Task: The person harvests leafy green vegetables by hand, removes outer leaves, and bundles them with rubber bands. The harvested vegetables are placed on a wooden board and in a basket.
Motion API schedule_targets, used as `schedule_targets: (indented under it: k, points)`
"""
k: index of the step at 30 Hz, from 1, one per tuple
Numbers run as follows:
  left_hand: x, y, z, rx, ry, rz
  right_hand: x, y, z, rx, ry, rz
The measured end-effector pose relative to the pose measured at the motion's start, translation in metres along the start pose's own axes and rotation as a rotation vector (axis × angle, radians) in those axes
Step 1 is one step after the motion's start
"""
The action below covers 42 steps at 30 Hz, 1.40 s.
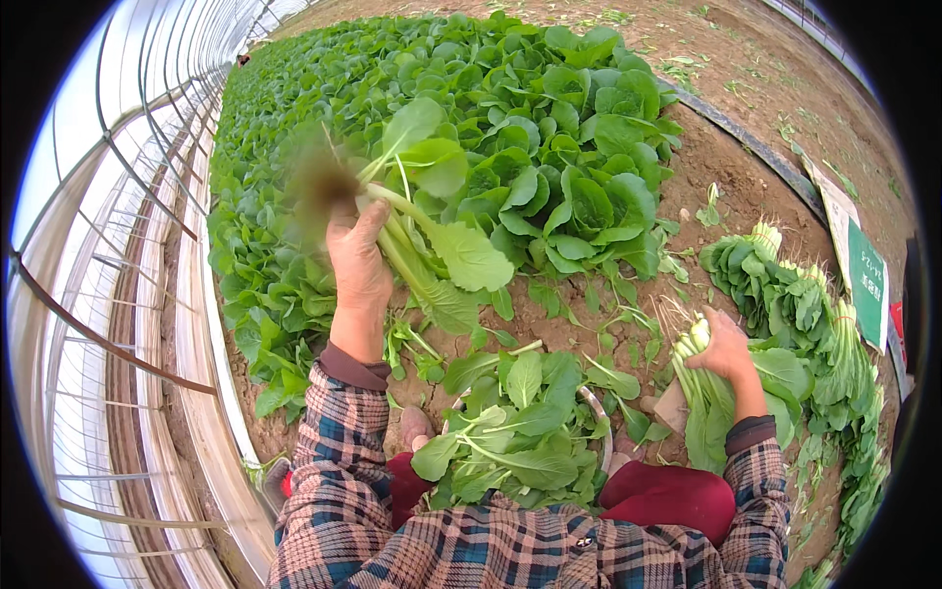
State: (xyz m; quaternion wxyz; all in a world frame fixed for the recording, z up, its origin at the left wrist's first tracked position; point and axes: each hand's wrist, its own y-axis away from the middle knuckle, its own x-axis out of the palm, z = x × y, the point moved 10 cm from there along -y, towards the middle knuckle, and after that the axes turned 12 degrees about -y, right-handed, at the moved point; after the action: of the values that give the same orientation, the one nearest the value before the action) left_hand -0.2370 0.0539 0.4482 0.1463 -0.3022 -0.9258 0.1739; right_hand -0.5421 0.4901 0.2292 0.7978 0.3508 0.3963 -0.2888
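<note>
My left hand (360,254) grips an uprooted leafy green plant (412,243) by its base, raised above the soil at the edge of the planted bed. Its root end is a brown blur. My right hand (725,350) lies on a bunch of leafy greens (699,397) with pale stems and thin roots at the upper end; the thumb and fingers are around the stem bases. Between my knees, loose picked leaves (526,434) are heaped over a round container (597,412), of which only parts of the rim show.
A dense bed of leafy greens (471,132) fills the area ahead. Tied bundles (802,302) lie in a row at right, beside a dark strip (751,143) and a printed bag (857,258). Greenhouse hoops and plastic film (125,294) stand at left.
</note>
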Motion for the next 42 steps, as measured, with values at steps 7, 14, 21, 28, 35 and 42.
schedule_targets:
  k: [7, 14, 21, 28, 35, 42]
  points:
    - [0.165, 0.056, 0.098, -0.424, 0.13, 0.162, -0.005, 0.009, 0.005, 0.012, 0.002, 0.009]
    - [0.237, 0.088, 0.169, -0.47, 0.407, -0.023, -0.008, 0.015, 0.011, -0.04, -0.053, 0.043]
    - [0.324, 0.165, 0.214, -0.64, 0.48, 0.184, -0.025, 0.024, 0.023, -0.125, -0.134, -0.054]
    - [0.345, 0.197, 0.215, -0.805, 0.49, 0.329, -0.016, 0.017, 0.016, -0.041, -0.032, -0.035]
    - [0.308, 0.196, 0.19, -0.761, 0.267, 0.243, -0.018, 0.021, 0.021, -0.069, -0.02, -0.041]
    - [0.286, 0.201, 0.152, -0.774, 0.291, 0.214, -0.015, 0.021, 0.019, -0.115, -0.018, -0.088]
